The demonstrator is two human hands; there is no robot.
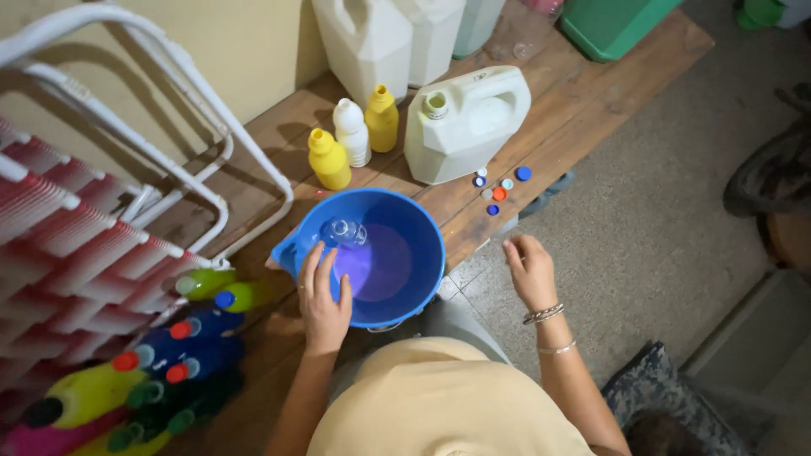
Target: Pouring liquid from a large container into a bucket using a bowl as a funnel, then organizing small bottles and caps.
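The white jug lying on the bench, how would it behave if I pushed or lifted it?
The white jug lies on its broad side, so it would likely slide, not roll. Its uncapped neck might spill any contents. Its moulded handle should make lifting easy; its weight cannot be told.

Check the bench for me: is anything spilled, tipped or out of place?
No spill shows. The white jerrycan stands uncapped, and loose bottle caps lie scattered on the wooden bench beside it. The left hand tilts a clear bottle into the blue basin.

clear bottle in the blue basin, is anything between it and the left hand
Nothing visible. The left hand already rests on the clear bottle, which lies over the purple liquid inside the blue basin.
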